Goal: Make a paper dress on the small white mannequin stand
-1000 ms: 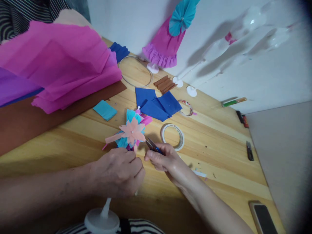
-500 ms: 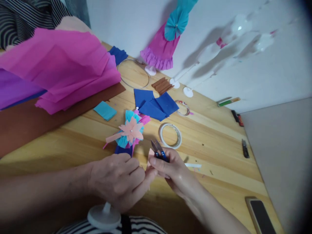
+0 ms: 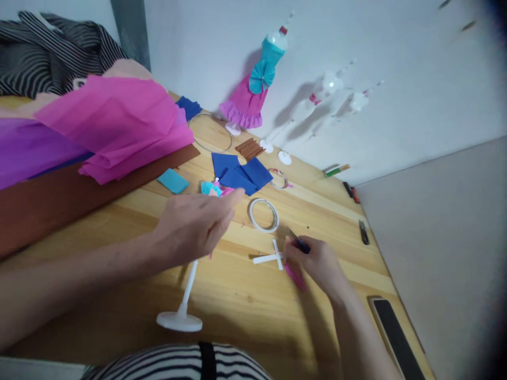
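Note:
My right hand (image 3: 317, 264) is closed around small scissors (image 3: 301, 245) with dark blue handles, just above the table. White strips (image 3: 267, 258) lie crossed beside its fingertips, and a blurred pink piece (image 3: 295, 277) shows below them. My left hand (image 3: 196, 219) hovers with its fingers curled and the index finger stretched to the right; whatever it may hold is hidden. Behind that hand, the turquoise and pink paper decoration (image 3: 211, 188) is mostly covered. A white stand (image 3: 180, 321) with a thin stem rises from near my body up behind the left hand.
A roll of tape (image 3: 264, 215) and blue paper pieces (image 3: 240, 173) lie ahead. Pink crepe paper (image 3: 130, 116) is heaped at left beside a turquoise square (image 3: 173, 181). A bottle doll in a paper dress (image 3: 257, 79) stands by the wall. A phone (image 3: 396, 332) lies right.
My right hand has moved right, away from my left, with the scissors. My left hand has risen and now covers the peach flower. The white stand shows more fully, and the view has shifted.

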`<state>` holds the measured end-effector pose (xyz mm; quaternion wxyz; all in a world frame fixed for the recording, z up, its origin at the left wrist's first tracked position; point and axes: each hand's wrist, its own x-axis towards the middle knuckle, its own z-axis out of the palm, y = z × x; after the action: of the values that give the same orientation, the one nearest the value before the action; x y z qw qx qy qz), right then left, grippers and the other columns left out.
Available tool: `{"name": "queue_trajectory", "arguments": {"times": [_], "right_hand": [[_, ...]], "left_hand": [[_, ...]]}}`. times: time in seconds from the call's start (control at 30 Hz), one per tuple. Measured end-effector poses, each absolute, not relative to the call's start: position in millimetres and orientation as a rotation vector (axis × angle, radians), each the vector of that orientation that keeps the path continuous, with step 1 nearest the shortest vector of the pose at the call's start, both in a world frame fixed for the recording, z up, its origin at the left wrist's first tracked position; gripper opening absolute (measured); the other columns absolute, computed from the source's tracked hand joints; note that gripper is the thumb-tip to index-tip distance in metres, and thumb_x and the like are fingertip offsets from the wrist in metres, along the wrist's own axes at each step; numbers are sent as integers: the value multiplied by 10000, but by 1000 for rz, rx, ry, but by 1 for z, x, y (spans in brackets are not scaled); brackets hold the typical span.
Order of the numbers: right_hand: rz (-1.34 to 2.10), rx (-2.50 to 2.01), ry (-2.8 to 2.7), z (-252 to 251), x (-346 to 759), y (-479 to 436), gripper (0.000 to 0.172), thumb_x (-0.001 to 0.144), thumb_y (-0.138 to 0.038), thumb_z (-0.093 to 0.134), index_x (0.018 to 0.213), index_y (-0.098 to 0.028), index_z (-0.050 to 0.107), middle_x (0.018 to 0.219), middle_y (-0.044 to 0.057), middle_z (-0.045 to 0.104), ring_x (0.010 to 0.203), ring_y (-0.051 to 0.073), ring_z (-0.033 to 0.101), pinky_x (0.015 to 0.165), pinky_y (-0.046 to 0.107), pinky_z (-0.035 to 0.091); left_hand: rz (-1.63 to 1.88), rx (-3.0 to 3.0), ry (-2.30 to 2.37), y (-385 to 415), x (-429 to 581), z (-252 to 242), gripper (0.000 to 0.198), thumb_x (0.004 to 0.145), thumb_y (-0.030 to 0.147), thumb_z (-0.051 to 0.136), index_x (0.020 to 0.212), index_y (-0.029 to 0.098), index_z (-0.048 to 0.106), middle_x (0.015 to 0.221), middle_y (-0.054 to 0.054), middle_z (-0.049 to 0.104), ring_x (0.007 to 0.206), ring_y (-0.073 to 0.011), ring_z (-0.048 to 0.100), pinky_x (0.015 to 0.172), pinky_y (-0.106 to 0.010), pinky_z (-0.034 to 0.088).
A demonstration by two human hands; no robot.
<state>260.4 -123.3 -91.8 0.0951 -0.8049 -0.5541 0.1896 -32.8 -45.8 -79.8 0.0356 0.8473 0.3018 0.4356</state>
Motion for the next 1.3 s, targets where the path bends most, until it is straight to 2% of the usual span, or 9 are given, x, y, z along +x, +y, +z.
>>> {"name": "queue_trajectory", "arguments": {"times": [0.23,0.33,0.4,0.5,0.57,0.7,0.9,1.07,1.3], "right_hand": [[454,-2370,-1604,-85,271,-132,326,711,-399,557,753,-124,728,588,54,643,555,195,546,524,285,366],[464,-2286,-1456,-82,265,-135,363,694,-450,587,779,-125,724,620,56,641,556,190,531,524,286,363],[535,-2178,-1402,-80,256,-136,366,707,-469,596,779,-130,714,607,41,605,545,170,488,522,283,348],[688,-1998,-1371,-79,237,-136,379,744,-503,611,790,-139,703,577,6,511,531,140,407,519,272,306],[859,-1864,-1334,-79,221,-137,406,771,-535,603,816,-143,701,560,-16,446,512,126,358,498,263,265],[1222,-1619,-1214,-77,183,-139,451,796,-579,560,798,-148,694,588,-21,420,481,104,304,456,254,192],[1554,-1486,-1419,-78,130,-139,425,856,-526,515,889,-129,666,551,-56,320,495,100,272,473,248,197],[1362,-1412,-1721,-80,108,-147,300,901,-388,452,830,-154,626,707,7,511,649,128,442,582,245,332],[1274,-1564,-1829,-84,98,-152,134,817,-238,523,705,-193,462,611,-55,374,557,91,348,508,214,272]], "left_hand": [[1173,1903,1246,-26,-45,-60,315,813,219,506,1042,112,694,474,87,397,441,-55,322,462,-192,289],[1089,1744,1272,-15,-50,-63,305,767,225,517,964,84,703,462,95,291,439,-57,242,438,-198,223],[983,1711,1279,-9,-54,-69,254,748,245,516,835,89,697,478,82,298,460,-60,259,450,-200,212],[773,1823,1258,-6,-61,-81,246,721,264,513,519,127,539,485,53,314,500,-68,305,479,-212,213],[674,1914,1266,-9,-67,-87,315,720,271,512,447,152,411,481,50,268,501,-68,286,486,-227,189],[483,1996,1307,-20,-74,-91,374,749,317,510,436,165,372,448,48,266,463,-70,283,477,-252,146],[365,1956,1257,-27,-75,-98,424,771,403,484,425,164,434,418,38,312,441,-86,311,485,-271,144],[395,1885,1242,-21,-72,-117,411,723,447,500,448,185,344,471,61,211,467,-70,231,488,-261,136],[344,1678,1292,-23,-72,-111,394,721,508,521,507,181,471,348,62,334,340,-80,326,391,-217,194]]}}
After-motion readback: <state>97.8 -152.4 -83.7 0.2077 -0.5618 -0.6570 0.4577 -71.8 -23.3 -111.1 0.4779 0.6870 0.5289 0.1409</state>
